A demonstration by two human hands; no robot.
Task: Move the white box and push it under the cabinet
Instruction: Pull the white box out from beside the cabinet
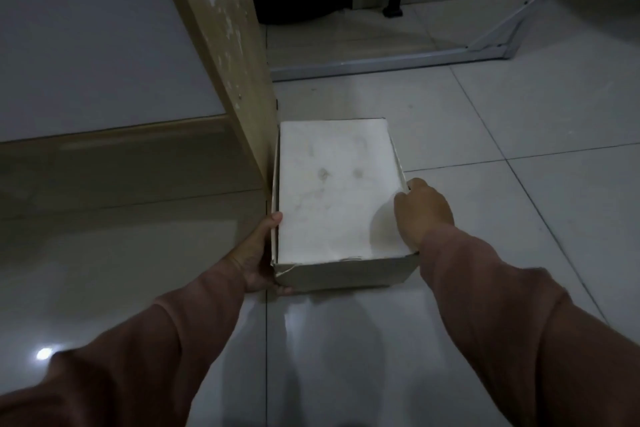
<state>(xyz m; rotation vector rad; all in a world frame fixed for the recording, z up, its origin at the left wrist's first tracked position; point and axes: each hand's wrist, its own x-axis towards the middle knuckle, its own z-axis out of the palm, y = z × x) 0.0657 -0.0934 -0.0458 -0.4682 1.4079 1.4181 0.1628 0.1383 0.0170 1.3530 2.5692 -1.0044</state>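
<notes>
Fingers: the left hand (258,258) is wrapped around the near left corner of the white box (337,194), thumb tip at the top edge, remaining fingers hidden under or behind the box wall; grasping. The right hand (424,210) is clamped over the right top edge, fingers curled down the far side and out of sight; also grasping. Both sleeves are a dull pink.

Far left: pale cabinet panel (97,31), with a shadowed gap beneath it above the floor.

Left of centre: worn wooden upright (221,45), its finish flaking, standing at the cabinet's right end.

Centre: white box, lidded, top smudged with faint marks, near corner torn. It sits on the tiled floor (519,121), its left side just beside or touching the foot of the upright; which of the two cannot be told.

Upper right: metal frame (388,62) lying along the floor, well apart from the box.

Step in hand, by judgement: the move phase, box held in both hands but not yet under the cabinet.

Next move, by judgement: the box must be shifted left, clear of the upright, squared to the gap, then slid in low along the tiles.
</notes>
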